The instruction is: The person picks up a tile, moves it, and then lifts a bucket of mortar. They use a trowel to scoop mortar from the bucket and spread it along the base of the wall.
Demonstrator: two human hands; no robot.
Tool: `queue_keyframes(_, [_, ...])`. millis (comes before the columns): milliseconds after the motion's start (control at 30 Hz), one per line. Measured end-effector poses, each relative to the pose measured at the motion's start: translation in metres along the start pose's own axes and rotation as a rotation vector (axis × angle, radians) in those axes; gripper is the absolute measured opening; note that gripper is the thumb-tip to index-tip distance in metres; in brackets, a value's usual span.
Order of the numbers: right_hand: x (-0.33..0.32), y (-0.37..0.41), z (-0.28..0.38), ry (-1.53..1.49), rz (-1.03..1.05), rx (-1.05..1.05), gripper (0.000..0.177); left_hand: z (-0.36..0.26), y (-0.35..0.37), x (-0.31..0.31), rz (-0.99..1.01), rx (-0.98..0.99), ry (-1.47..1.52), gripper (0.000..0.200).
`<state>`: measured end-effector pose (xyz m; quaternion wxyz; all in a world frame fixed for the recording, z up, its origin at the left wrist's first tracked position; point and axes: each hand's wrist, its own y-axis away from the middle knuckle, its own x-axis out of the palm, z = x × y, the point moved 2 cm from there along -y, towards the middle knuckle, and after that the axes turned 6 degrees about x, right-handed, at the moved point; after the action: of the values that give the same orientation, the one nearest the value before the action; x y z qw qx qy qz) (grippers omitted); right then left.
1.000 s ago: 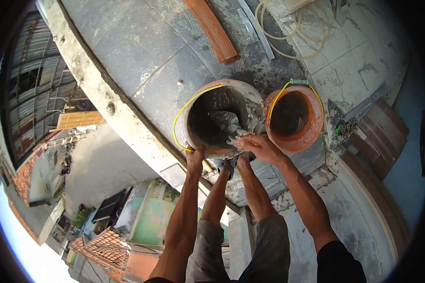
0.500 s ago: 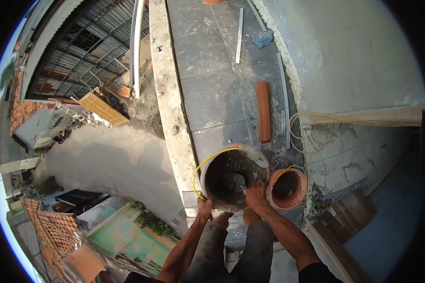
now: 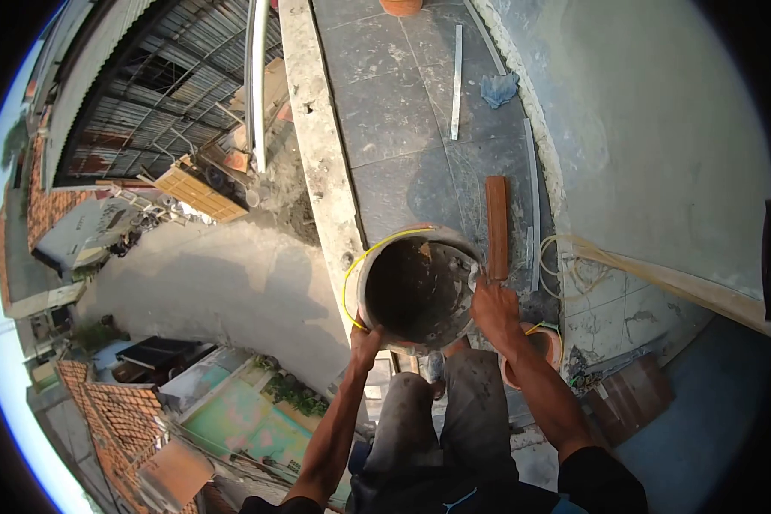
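Mortar-crusted and grey, the bucket (image 3: pixel 415 291) is held between both my hands, just inside the concrete ledge (image 3: pixel 317 146) at the tiled floor's (image 3: pixel 394 111) outer edge. My left hand (image 3: pixel 364 336) clamps the near rim by the yellow handle (image 3: pixel 364 261). My right hand (image 3: pixel 493 307) grips the right rim, beside the orange bucket (image 3: pixel 546 343). It looks heavy to me, so I want a level rim, an even pull and the weight inside the ledge.

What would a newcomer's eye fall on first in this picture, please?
The big grey bucket at centre, caked with mortar, is gripped at its rim by the left hand and right hand. Left of it, the concrete ledge drops to a street below; an orange bucket peeks out behind the right forearm.
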<state>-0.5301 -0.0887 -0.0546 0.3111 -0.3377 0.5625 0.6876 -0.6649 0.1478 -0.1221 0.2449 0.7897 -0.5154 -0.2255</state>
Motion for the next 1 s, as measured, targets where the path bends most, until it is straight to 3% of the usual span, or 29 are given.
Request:
queue_keyframes(67, [-0.021,-0.038,0.011,-0.009,-0.065,0.001,0.022,-0.008,-0.025,-0.001,-0.015,0.057,-0.039,0.056])
queue_keyframes(133, [-0.045,-0.071,0.036,0.026,-0.136,-0.15,0.017,-0.035,-0.038,0.002,0.079,0.011,-0.15,0.053])
queue_keyframes(200, [-0.056,-0.082,0.076,0.352,-0.379,-0.282,0.016,-0.063,-0.057,0.009,0.092,0.062,-0.246,0.05])
queue_keyframes(233, [-0.06,-0.085,0.089,0.359,-0.37,-0.283,0.016,-0.07,-0.065,0.008,0.123,0.052,-0.219,0.047])
queue_keyframes(333, [-0.054,-0.073,0.118,0.637,-0.458,-0.477,0.031,-0.08,-0.083,0.001,0.126,-0.003,-0.182,0.044])
queue_keyframes(433, [-0.026,-0.073,0.133,0.693,-0.434,-0.535,0.034,-0.078,-0.1,-0.011,0.059,0.161,-0.443,0.049])
queue_keyframes(500, [-0.011,-0.085,0.123,0.482,-0.419,-0.577,0.03,-0.074,-0.107,-0.019,0.08,0.029,-0.515,0.053])
queue_keyframes(567, [-0.004,-0.108,0.116,0.232,-0.285,-0.507,0.026,-0.048,-0.128,-0.031,0.077,0.084,-0.52,0.05])
queue_keyframes(633, [-0.003,-0.123,0.12,0.182,-0.362,-0.292,0.026,-0.041,-0.147,-0.042,0.104,-0.045,-0.442,0.043])
queue_keyframes(767, [0.012,-0.164,0.15,0.231,-0.36,-0.251,0.028,-0.056,-0.196,-0.058,0.07,0.004,-0.427,0.045])
queue_keyframes(833, [0.029,-0.193,0.163,0.113,0.009,-0.041,0.029,-0.044,-0.229,-0.067,0.085,-0.006,-0.454,0.055])
queue_keyframes(867, [0.033,-0.205,0.171,0.118,0.009,-0.05,0.029,-0.035,-0.245,-0.074,0.076,-0.008,-0.448,0.055])
queue_keyframes(933, [0.043,-0.235,0.185,0.07,0.096,-0.047,0.029,-0.037,-0.276,-0.081,0.024,0.179,-0.5,0.055])
queue_keyframes(1000, [0.059,-0.262,0.195,0.084,0.039,-0.099,0.028,-0.039,-0.307,-0.093,0.072,0.154,-0.542,0.061])
